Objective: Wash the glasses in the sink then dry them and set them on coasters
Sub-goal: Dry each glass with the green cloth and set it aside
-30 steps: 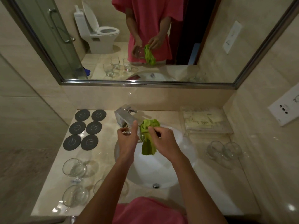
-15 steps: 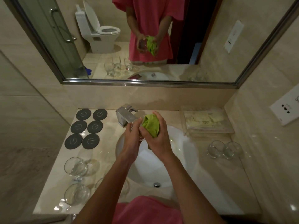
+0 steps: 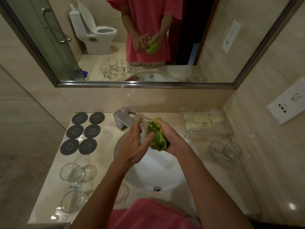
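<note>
Beige marble countertop (image 3: 102, 164) is being viewed from above, with a white sink basin (image 3: 158, 172) set under a wall mirror (image 3: 148, 38) and a chrome faucet (image 3: 123, 119) standing at the basin's back edge. 1 glass (image 3: 145, 131) is being held over the basin, just in front of the faucet; it is being gripped by the left hand (image 3: 135, 142), whose fingers are being curled round its wall. A green cloth (image 3: 156, 138) is being pressed into and around the glass by the right hand (image 3: 168, 138), which is being closed on the cloth. 6 dark coasters (image 3: 84, 133) are lying in 2 columns left of the faucet, none yet bearing a glass. 2 glasses (image 3: 72, 185) are standing near the left front edge, a further one being partly hidden under the left forearm, and 2 more glasses (image 3: 224, 151) are standing touching at the right, beside a clear tray (image 3: 206, 123). Drying is judged to be the step in hand. The glass is judged light, rigid, fragile and slippery while wet; it is best being held round the body, not pinched at the thin rim.
</note>
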The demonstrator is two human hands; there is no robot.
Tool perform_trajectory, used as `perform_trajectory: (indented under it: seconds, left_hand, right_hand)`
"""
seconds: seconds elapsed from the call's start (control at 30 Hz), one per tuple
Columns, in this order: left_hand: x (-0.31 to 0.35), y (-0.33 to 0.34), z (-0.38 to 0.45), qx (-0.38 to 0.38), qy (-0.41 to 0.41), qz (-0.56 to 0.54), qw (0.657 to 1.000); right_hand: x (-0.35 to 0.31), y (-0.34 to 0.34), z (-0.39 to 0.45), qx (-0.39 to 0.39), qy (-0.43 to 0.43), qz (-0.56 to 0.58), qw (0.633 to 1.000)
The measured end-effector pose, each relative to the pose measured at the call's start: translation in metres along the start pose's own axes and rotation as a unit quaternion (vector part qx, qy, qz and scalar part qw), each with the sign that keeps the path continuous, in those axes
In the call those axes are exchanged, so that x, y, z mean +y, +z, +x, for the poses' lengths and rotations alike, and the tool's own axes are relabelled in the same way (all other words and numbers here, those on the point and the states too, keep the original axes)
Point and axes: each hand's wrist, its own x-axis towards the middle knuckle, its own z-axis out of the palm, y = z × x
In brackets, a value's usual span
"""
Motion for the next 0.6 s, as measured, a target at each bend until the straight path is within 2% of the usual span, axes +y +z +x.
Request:
perform_trajectory:
  seconds: [0.07,0.13,0.2,0.27,0.37,0.43,0.5,0.6]
  left_hand:
    - [0.003,0.002,0.003,0.059,0.045,-0.023,0.997]
    - [0.012,0.005,0.006,0.129,0.070,-0.079,0.986]
    - [0.024,0.005,0.007,0.187,0.039,-0.140,0.972]
    - [0.034,0.002,0.010,0.211,-0.033,-0.196,0.957]
    - [0.042,-0.012,0.023,0.137,-0.190,-0.247,0.940]
    - [0.045,-0.025,0.029,0.065,-0.291,-0.322,0.899]
    - [0.047,-0.034,0.030,0.014,-0.336,-0.378,0.862]
    - [0.047,-0.040,0.028,-0.044,-0.360,-0.405,0.840]
  right_hand:
    - [-0.002,0.002,0.001,-0.015,0.013,-0.012,1.000]
    - [0.000,0.011,0.003,0.030,-0.021,-0.028,0.999]
    - [0.003,0.021,0.004,0.094,-0.089,-0.072,0.989]
    - [0.006,0.029,-0.001,0.158,-0.177,-0.108,0.965]
    - [0.013,0.036,-0.010,0.180,-0.310,-0.150,0.921]
    - [0.021,0.037,-0.009,0.193,-0.393,-0.211,0.874]
    - [0.026,0.029,-0.005,0.185,-0.455,-0.297,0.819]
    - [0.024,0.011,0.001,0.130,-0.527,-0.369,0.754]
